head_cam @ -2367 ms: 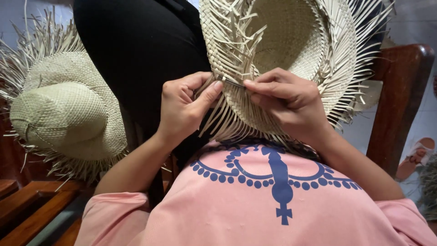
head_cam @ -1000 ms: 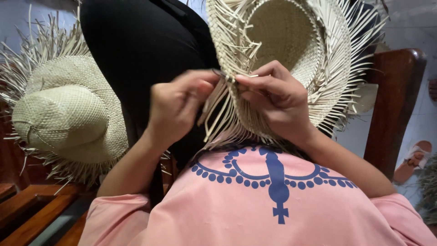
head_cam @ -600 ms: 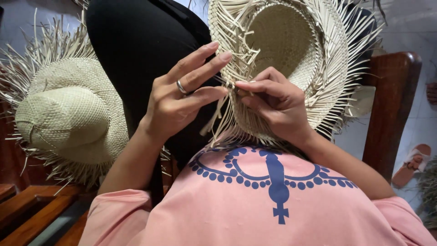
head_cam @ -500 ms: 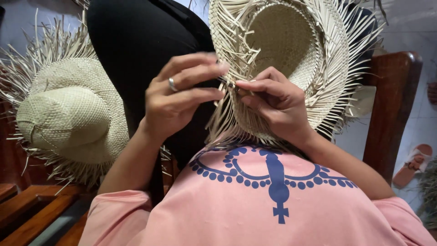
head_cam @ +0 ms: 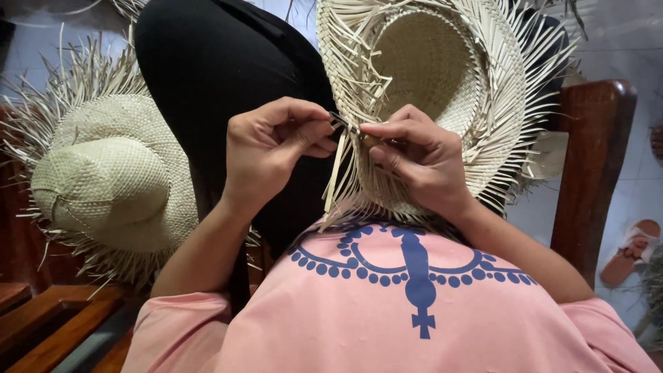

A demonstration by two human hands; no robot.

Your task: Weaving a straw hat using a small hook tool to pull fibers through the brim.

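At frame centre I see my left hand (head_cam: 273,148) pinching one loose straw strip (head_cam: 335,176) that hangs nearly straight down, while my right hand (head_cam: 414,155), closed on the unfinished hat (head_cam: 442,90) brim, touches it.

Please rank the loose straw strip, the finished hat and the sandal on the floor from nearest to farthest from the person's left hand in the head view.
From the left hand:
1. Loose straw strip, pinched at its fingertips, hanging from the unfinished hat's brim.
2. Finished hat, at far left on the wooden bench.
3. Sandal, far right on the floor.
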